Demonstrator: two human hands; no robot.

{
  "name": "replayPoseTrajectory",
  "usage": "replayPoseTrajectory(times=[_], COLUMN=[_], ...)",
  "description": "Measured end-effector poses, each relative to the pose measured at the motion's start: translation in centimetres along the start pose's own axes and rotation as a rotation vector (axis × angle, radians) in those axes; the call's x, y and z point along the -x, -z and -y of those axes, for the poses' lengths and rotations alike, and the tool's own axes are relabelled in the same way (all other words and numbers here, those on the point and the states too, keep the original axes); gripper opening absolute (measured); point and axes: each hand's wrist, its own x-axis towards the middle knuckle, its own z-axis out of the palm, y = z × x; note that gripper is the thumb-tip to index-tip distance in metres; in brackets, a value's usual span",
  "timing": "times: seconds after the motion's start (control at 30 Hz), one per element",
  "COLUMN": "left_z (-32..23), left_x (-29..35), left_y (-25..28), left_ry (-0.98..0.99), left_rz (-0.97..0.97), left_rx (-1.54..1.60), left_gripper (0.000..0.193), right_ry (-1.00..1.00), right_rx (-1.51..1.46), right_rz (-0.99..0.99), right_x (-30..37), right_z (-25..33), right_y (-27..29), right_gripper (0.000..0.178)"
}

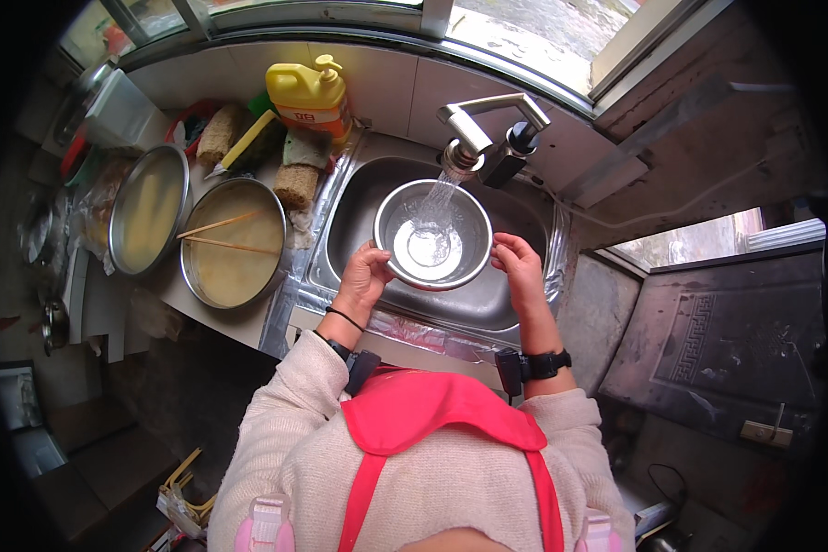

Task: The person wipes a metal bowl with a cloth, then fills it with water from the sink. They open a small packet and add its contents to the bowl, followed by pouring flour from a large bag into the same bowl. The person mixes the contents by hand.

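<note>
A round stainless steel bowl (481,260) is held over the sink (345,216), under the running faucet (474,136). Water streams from the spout into it, and some water lies in the bottom. My left hand (366,276) grips the bowl's left rim, thumb on the inner side. At the right rim, my right hand (519,265) has its fingers curled in at the edge, holding the bowl from that side. The undersides of both grips are hidden.
Left of the sink, chopsticks (221,224) lie across a round pan of cloudy liquid (235,276). Another pan (147,212) stands beside it. A yellow pump jug (311,97) and scrubbing sponges (296,184) stand by the wall. A window (543,37) runs behind.
</note>
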Motion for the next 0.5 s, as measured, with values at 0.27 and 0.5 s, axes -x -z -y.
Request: replayPoseTrajectory(times=[0.27,0.5], left_z=[0.22,0.41], left_x=[-0.24,-0.41], left_y=[0.44,0.76], left_ry=[0.020,0.028], left_rz=[0.033,0.021], left_rx=[-0.005,-0.006], left_gripper=[0.030,0.029], right_ry=[-0.017,-0.023], right_rx=[0.008,0.019], right_rz=[-0.005,-0.008], right_x=[-0.09,-0.09], right_z=[-0.16,-0.27], right_y=[0.11,0.16], right_gripper=[0.023,0.023])
